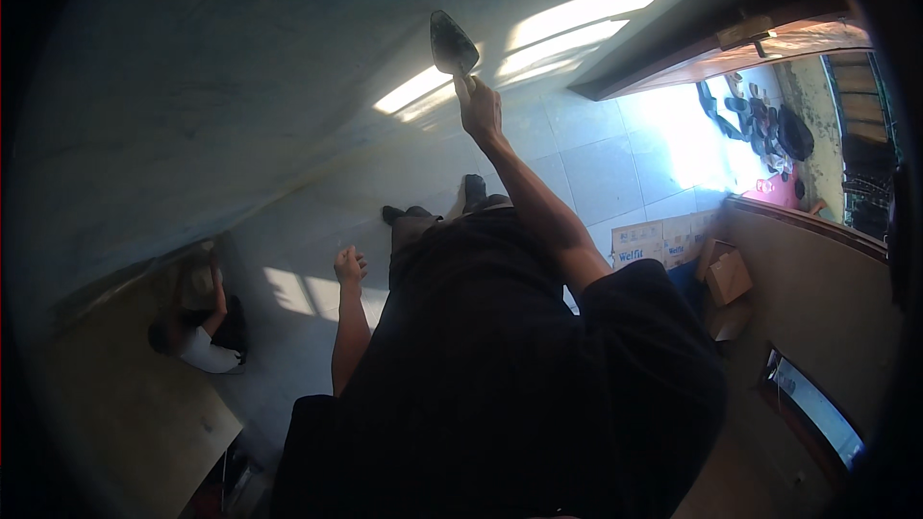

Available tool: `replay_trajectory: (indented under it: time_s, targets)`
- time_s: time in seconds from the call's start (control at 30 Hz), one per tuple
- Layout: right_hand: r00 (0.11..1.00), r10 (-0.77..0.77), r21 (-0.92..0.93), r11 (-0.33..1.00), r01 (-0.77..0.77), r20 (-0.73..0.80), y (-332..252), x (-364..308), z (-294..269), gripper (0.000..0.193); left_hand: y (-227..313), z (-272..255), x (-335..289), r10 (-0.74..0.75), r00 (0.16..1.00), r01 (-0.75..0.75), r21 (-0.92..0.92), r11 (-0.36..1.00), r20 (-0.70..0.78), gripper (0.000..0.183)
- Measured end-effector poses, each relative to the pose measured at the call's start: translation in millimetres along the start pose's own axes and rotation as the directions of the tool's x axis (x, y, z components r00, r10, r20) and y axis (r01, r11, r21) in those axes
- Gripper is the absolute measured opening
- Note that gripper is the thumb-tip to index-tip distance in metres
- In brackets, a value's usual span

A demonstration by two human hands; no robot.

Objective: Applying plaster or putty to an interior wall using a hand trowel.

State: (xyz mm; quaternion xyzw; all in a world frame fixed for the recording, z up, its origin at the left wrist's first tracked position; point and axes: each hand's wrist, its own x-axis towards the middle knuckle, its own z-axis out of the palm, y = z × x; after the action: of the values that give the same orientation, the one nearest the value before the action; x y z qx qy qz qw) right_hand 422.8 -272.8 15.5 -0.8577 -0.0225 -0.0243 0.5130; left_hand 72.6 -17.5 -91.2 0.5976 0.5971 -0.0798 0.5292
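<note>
My right hand (482, 111) is wrapped round the handle of a trowel (453, 44), its arm stretched forward. The trowel's pointed metal blade, dark with smears, is raised up against or just in front of the pale wall (240, 67); I cannot tell whether it touches. Lower and to the left, my left hand (350, 266) hangs over the tiled floor with its fingers curled in, and nothing shows in it. Both my feet stand on the tiles close to the wall's base.
At the far left another person (200, 341) crouches by the wall, an arm raised to it. An open doorway with shoes (760, 125) beyond lies to the right. Cardboard boxes (728, 272) stand near a mirror or framed glass (814, 408). Sunlight patches fall across wall and floor.
</note>
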Motion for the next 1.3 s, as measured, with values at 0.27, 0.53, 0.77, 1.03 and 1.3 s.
replay_trajectory:
  time_s: [0.27,0.53,0.77,1.03,1.3]
  targets:
    - [0.999,-0.031,-0.016,0.999,0.031,-0.029,0.2,-0.7,-1.2,0.043,-17.0,-1.4,-1.3,-0.050,0.999,0.050,-0.021,0.999,0.012,0.034]
    - [0.995,-0.082,-0.005,0.997,0.082,-0.051,-9.0,11.8,4.2,0.044,-14.7,3.6,-7.0,-0.051,0.999,0.051,-0.027,0.998,-0.002,0.035]
    - [0.989,-0.131,-0.028,0.991,0.129,-0.066,-6.4,19.6,20.2,0.042,-23.3,-2.1,10.5,-0.022,0.999,0.018,-0.108,0.994,-0.032,0.036]
    - [0.998,-0.055,0.011,0.998,0.055,-0.032,1.5,-1.0,6.4,0.045,-56.0,6.2,8.6,-0.094,0.995,0.096,-0.181,0.979,0.021,0.035]
    - [0.999,0.029,0.048,0.998,-0.028,-0.027,3.5,-4.0,12.2,0.044,-54.3,7.4,-3.6,-0.112,0.993,0.114,-0.108,0.988,0.024,0.040]
